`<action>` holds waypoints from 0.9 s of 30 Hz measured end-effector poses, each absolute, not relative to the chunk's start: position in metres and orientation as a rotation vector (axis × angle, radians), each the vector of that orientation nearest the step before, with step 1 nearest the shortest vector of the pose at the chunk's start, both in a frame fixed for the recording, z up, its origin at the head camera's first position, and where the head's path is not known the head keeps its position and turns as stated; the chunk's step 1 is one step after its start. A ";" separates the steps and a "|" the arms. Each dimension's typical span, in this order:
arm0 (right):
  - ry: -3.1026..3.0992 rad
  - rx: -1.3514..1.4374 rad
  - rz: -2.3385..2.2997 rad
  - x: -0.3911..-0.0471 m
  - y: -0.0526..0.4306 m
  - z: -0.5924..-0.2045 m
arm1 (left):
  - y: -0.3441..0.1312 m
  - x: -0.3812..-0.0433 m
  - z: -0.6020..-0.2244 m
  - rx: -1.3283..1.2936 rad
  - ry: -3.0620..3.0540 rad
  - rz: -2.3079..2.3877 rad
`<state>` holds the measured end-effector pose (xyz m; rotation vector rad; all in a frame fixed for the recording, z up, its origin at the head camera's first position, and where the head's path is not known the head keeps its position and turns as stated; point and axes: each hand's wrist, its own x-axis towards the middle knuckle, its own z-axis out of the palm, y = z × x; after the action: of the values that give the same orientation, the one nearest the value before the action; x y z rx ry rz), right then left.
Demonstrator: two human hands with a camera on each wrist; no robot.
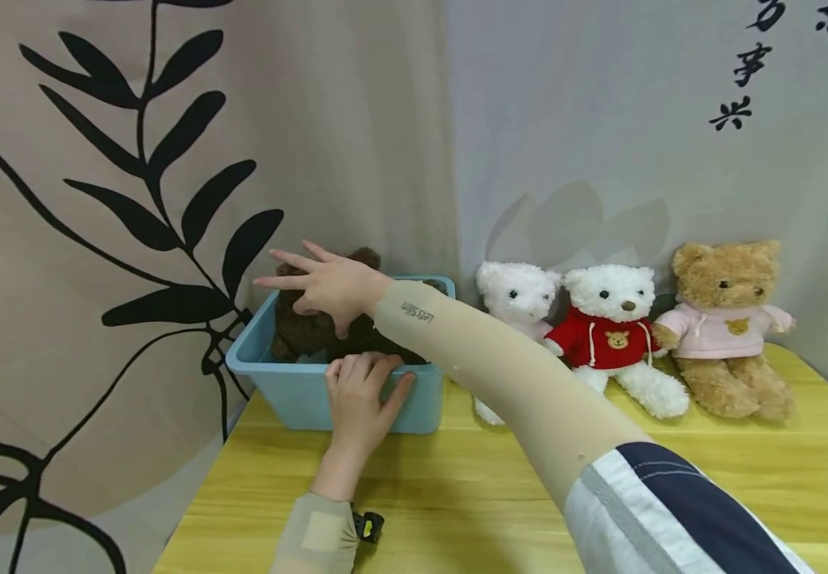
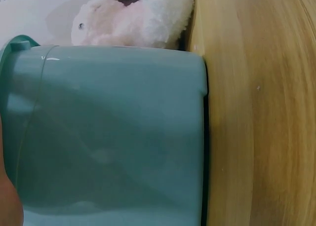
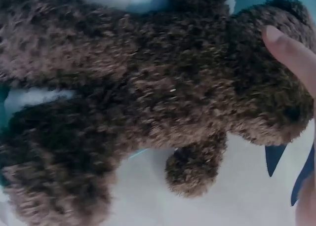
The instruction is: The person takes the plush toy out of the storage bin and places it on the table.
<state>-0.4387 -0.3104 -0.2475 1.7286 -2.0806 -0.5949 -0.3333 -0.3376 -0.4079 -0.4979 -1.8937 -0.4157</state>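
Observation:
A blue plastic storage bin (image 1: 385,406) stands on the table, with a brown teddy bear (image 1: 299,327) lying inside it. My left hand (image 1: 362,399) holds the bin's front rim, its fingertips hooked over the edge. Above the bear's head, my right hand (image 1: 335,287) reaches across with fingers spread and nothing gripped. In the right wrist view the teddy bear (image 3: 173,88) fills the frame, and a fingertip overlaps its head. My right forearm hides part of the bin and bear. The bin's smooth side (image 2: 108,137) fills much of the left wrist view.
To the bin's right sit a white bear in pale pink (image 1: 521,295), a white bear in a red hoodie (image 1: 610,295) and a tan bear in a pink hoodie (image 1: 729,279). The wooden table (image 1: 471,510) meets printed curtains (image 1: 356,119) behind.

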 end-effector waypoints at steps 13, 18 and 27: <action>-2.329 1.701 -0.509 -0.430 -0.315 -0.254 | -0.339 -0.334 -0.409 -0.507 -1.899 -0.420; -2.215 1.772 -0.357 -0.441 -0.299 -0.259 | -0.338 -0.336 -0.408 -0.506 -1.890 -0.396; -2.156 1.751 -0.222 -0.450 -0.280 -0.255 | -0.339 -0.335 -0.410 -0.506 -1.892 -0.412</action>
<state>-0.4503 -0.2797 -0.2546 1.7515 -2.1559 -0.2223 -0.3355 -0.3386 -0.4102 -0.5058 -1.8924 -0.4119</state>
